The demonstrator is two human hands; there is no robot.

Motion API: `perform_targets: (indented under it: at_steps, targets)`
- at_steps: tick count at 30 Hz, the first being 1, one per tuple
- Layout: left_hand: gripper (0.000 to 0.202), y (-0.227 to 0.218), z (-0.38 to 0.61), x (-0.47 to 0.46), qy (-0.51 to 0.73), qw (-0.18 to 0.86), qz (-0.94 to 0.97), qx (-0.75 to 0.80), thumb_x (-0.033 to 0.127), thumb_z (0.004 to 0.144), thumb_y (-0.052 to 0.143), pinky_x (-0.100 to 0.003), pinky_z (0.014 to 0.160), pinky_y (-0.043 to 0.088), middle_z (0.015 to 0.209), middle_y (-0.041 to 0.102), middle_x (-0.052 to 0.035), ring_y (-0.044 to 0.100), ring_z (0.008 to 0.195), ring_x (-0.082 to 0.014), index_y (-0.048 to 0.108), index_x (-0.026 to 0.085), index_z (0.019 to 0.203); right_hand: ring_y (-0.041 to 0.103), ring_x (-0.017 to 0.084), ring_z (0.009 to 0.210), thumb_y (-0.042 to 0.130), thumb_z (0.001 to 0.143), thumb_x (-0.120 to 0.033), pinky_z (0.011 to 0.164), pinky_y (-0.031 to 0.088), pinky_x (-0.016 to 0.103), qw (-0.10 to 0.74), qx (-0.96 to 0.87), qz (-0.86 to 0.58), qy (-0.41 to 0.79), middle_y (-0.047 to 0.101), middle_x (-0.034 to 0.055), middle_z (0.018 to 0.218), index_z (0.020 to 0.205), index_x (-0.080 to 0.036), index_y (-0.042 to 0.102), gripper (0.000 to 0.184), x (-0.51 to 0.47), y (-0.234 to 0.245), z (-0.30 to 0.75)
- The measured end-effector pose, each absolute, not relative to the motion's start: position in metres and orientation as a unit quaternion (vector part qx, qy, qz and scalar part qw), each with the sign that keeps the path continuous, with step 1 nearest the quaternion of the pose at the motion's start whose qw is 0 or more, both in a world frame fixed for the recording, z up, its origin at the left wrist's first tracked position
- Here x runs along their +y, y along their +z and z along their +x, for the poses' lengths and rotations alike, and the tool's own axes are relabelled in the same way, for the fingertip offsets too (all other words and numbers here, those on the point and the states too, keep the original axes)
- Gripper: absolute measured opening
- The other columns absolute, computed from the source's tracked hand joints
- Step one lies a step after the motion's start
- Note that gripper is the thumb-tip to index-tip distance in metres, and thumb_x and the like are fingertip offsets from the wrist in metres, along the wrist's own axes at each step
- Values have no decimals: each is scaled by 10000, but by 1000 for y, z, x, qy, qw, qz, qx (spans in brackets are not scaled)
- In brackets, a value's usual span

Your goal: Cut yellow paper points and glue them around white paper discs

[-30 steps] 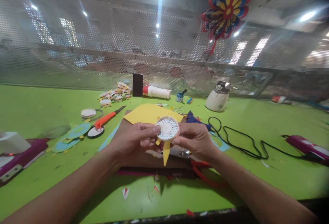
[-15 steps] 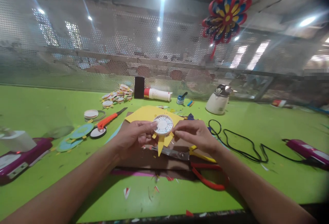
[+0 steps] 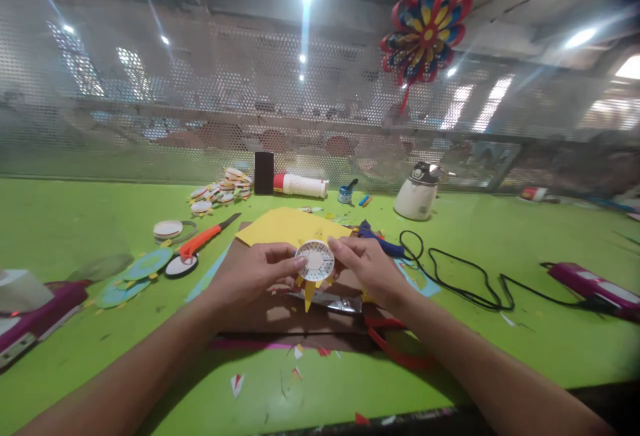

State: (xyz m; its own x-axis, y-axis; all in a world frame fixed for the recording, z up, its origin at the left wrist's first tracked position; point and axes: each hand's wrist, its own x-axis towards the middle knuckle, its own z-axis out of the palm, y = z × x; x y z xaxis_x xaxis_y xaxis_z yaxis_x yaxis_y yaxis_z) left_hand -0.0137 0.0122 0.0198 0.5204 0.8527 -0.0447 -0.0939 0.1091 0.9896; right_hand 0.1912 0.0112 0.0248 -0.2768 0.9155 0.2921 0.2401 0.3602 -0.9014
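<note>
Close to the near edge of the green surface (image 3: 100, 223) lie small paper scraps (image 3: 237, 383), red and white. A little farther there is a brown cardboard (image 3: 270, 316), and on its right side lie scissors (image 3: 395, 349) with red handles, partly hidden under the right wrist. Above the cardboard both hands hold a paper disc (image 3: 315, 261) between them, lifted off the surface. The disc is white and round, with a hexagon in the centre and yellow pointed strips hanging from its lower edge. The left hand (image 3: 255, 276) has its fingers (image 3: 295, 264) pinched on the left rim of the disc, and the right hand (image 3: 367, 269) has its fingers closed on the right rim. Just behind the disc a yellow sheet (image 3: 290, 226) lies flat. To the left of it an orange cutter (image 3: 200, 239) lies beside round paper pieces (image 3: 145, 264), and to the right a blue glue gun (image 3: 380, 239) lies near a black cable (image 3: 465, 273). Farther back stand a black box (image 3: 263, 173), a white bottle (image 3: 300, 186) on its side and a white pot (image 3: 417, 196). A paper flower (image 3: 425, 29) hangs on the mesh wall (image 3: 200, 89) behind.
</note>
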Motion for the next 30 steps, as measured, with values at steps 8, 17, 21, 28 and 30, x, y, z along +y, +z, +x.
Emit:
perform_targets:
  at_steps: [8, 17, 21, 28, 30]
  targets:
    - [277, 19, -14, 13, 343, 605, 634, 339, 359, 770, 691, -266, 716, 482, 875, 706, -83, 626, 791, -180, 720, 146, 944, 464, 98, 515, 658, 761, -550, 575, 417, 271, 441, -561, -355, 604, 551, -13, 555, 601, -152, 631, 429, 11, 15, 186]
    - [273, 19, -18, 14, 339, 536, 695, 338, 397, 807, 638, -266, 761, 455, 910, 701, -68, 614, 848, -189, 699, 159, 927, 564, 113, 616, 728, 737, -455, 638, 480, 249, 454, -492, -291, 684, 640, 5, 664, 727, -160, 682, 298, 10, 14, 183]
    - [257, 18, -16, 15, 342, 523, 705, 335, 391, 808, 637, -262, 743, 452, 884, 701, -64, 615, 821, -183, 699, 161, 902, 554, 103, 618, 732, 740, -427, 651, 471, 234, 456, -491, -286, 685, 646, 4, 684, 733, -163, 691, 267, 10, 13, 184]
    - [258, 17, -16, 14, 359, 521, 691, 349, 372, 793, 656, -277, 739, 456, 900, 706, -71, 619, 825, -189, 690, 151, 921, 551, 126, 637, 628, 830, -440, 695, 462, 293, 485, -542, -307, 613, 635, 21, 676, 705, -149, 694, 324, 27, 9, 197]
    - [266, 17, -16, 14, 349, 503, 707, 355, 382, 802, 644, -277, 731, 453, 893, 702, -64, 612, 820, -185, 687, 152, 928, 573, 143, 704, 589, 853, -458, 730, 461, 311, 508, -578, -302, 564, 653, 38, 745, 736, -153, 708, 347, 27, 14, 201]
